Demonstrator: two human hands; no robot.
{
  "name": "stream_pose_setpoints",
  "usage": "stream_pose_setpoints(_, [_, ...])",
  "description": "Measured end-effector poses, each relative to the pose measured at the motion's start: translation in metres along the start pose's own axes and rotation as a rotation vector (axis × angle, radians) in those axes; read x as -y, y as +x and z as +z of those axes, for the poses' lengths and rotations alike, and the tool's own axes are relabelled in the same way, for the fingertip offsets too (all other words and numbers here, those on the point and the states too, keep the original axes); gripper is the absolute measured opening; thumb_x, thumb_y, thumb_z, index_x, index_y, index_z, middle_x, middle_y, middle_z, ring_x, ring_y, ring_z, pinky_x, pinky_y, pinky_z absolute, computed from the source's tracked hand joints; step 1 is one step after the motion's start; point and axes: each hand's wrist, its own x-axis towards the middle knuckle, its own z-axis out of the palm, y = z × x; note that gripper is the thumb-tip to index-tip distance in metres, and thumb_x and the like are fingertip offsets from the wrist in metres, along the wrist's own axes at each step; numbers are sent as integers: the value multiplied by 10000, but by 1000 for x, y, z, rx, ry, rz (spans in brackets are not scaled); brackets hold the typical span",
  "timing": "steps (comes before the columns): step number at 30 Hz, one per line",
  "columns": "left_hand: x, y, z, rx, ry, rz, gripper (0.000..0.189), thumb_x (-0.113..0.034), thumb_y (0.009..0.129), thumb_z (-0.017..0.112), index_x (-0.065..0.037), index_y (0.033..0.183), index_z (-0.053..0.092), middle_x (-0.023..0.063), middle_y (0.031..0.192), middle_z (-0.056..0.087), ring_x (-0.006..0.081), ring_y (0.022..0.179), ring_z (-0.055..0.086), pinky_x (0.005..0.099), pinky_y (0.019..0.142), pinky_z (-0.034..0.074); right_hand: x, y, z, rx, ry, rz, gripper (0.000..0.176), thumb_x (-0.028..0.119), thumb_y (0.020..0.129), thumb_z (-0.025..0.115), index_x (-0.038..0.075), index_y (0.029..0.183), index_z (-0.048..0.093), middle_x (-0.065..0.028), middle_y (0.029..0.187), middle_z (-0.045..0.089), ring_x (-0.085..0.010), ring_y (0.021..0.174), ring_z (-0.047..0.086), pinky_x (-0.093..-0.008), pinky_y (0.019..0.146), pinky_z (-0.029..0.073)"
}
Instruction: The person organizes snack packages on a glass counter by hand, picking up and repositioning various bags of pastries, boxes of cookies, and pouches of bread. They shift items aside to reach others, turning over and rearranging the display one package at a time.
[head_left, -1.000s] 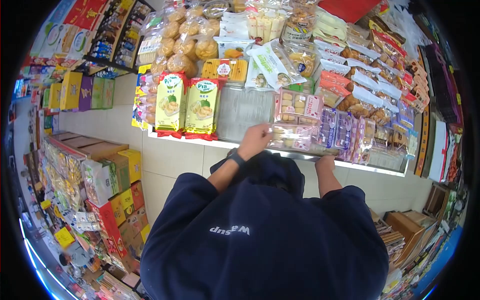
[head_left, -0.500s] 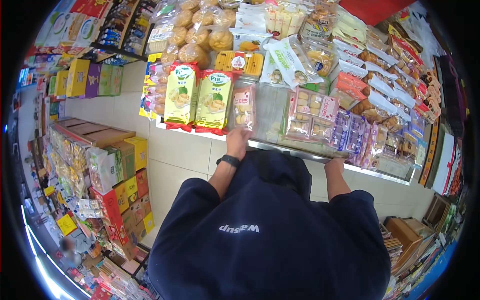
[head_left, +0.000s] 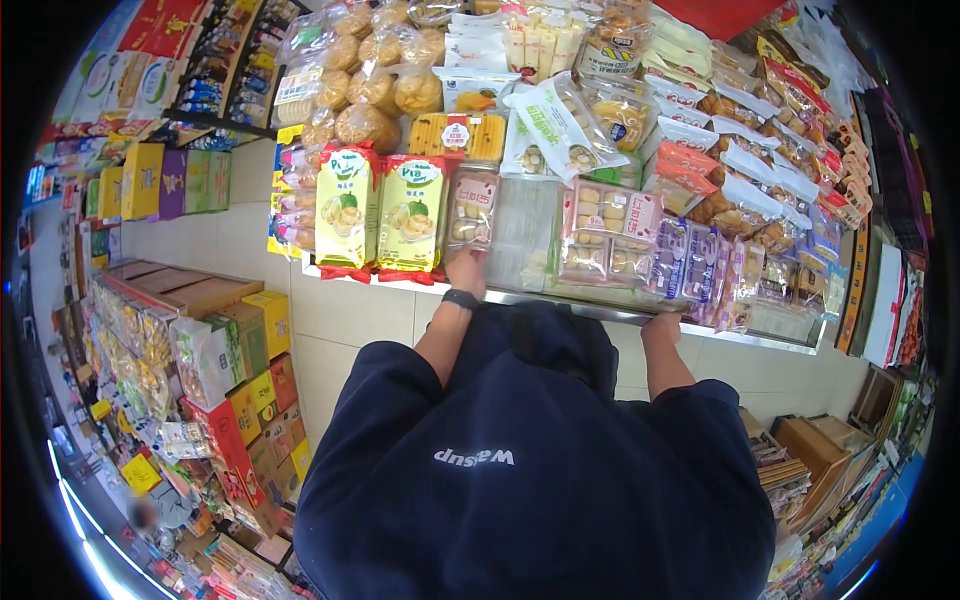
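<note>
My left hand (head_left: 466, 270), with a dark band at the wrist, is at the near end of a clear pack of round pastries with a pink label (head_left: 473, 208). Its fingers are closed at that end, partly hidden. The pack lies flat in the display case, just right of two yellow-green Pia bags (head_left: 410, 214). At the front metal rim (head_left: 600, 312), farther right, is my right hand (head_left: 661, 326); its fingers are too hidden to show their shape. Between the hands lies a transparent surface (head_left: 527, 225), with a pink-labelled multi-pack of pastries (head_left: 608, 232) beside it.
Purple packs (head_left: 686, 260) and bagged breads (head_left: 745, 205) fill the case's right side. Bagged round buns (head_left: 372, 90) and a yellow cake pack (head_left: 457, 137) sit farther back. Stacked boxes (head_left: 250, 400) stand on the left, wooden crates (head_left: 815, 455) at lower right.
The pink-labelled pastry pack has slid a little deeper into the case beside the Pia bags, my left hand following it. My right hand stays at the rim. The view has shifted slightly.
</note>
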Motion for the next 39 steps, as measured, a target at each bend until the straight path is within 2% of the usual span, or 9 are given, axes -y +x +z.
stream_pose_setpoints(3, [-3, -3, -8, 98, -95, -72, 162, -133, 941, 669, -18, 1056, 669, 132, 1035, 674, 256, 980, 674, 366, 844, 530, -11, 22, 3, 23, -43, -27, 586, 442, 927, 579, -108, 1119, 641, -224, 1180, 675, -372, 993, 686, -462, 843, 579])
stream_pose_setpoints(7, [-98, -31, -18, 121, -909, -779, 236, -139, 978, 582, 19, 1152, 567, 110, 1099, 601, 255, 1074, 592, 400, 1015, 501, -15, 27, 5, -8, -28, -50, 588, 424, 959, 523, -124, 1147, 626, -263, 1172, 667, -395, 1014, 683, -466, 884, 556])
stream_pose_setpoints(8, [-127, -39, -13, 67, -850, -927, 246, -182, 953, 641, -16, 1123, 579, 80, 1052, 593, 239, 1021, 592, 388, 973, 509, -25, 53, 2, 37, -571, -321, 577, 408, 978, 484, -122, 1162, 618, -270, 1176, 665, -405, 1037, 677, -462, 882, 552])
stream_pose_setpoints(9, [-146, -48, -8, 209, -777, -868, 250, -193, 948, 654, -27, 1118, 578, 71, 1053, 592, 233, 1017, 592, 381, 952, 509, -36, 81, -4, 84, -1126, -576, 567, 392, 998, 446, -120, 1177, 610, -277, 1181, 662, -414, 1061, 672, -458, 881, 549])
stream_pose_setpoints(14, [-195, -49, 31, 513, -236, -324, 362, -298, 918, 729, -27, 1132, 623, 46, 1052, 642, 151, 974, 604, 298, 821, 492, -13, 23, 0, 52, -59, -29, 534, 382, 996, 454, -92, 1188, 611, -264, 1200, 658, -407, 1098, 659, -447, 882, 549])
stream_pose_setpoints(22, [-227, -12, 97, 399, 196, 277, 386, -347, 862, 755, 32, 867, 678, 177, 813, 674, 287, 826, 645, 371, 738, 512, -4, 1, -1, 56, 29, -6, 499, 375, 979, 506, -56, 1209, 611, -241, 1231, 652, -357, 1064, 678, -430, 883, 565])
stream_pose_setpoints(25, [-227, -12, 93, 425, 149, 262, 344, -311, 869, 731, 22, 827, 662, 194, 803, 675, 358, 784, 642, 418, 728, 513, -8, 7, -2, 99, -34, -25, 487, 367, 1001, 475, -55, 1203, 612, -226, 1239, 656, -348, 1066, 682, -426, 878, 567])
stream_pose_setpoints(32, [-213, -30, 42, 560, -107, 64, 117, -98, 960, 624, 18, 944, 629, 92, 793, 666, 155, 817, 696, 298, 625, 565, -8, 15, 2, 65, -70, -33, 536, 394, 989, 456, -72, 1202, 615, -224, 1208, 670, -366, 1054, 681, -438, 865, 569])
stream_pose_setpoints(39, [-179, -66, -45, 360, -412, -224, 87, -87, 979, 606, -12, 943, 632, 47, 900, 657, 138, 829, 655, 327, 761, 607, -16, 29, 1, 62, 0, -56, 572, 412, 934, 524, -88, 1190, 631, -214, 1221, 658, -385, 1046, 662, -466, 841, 567])
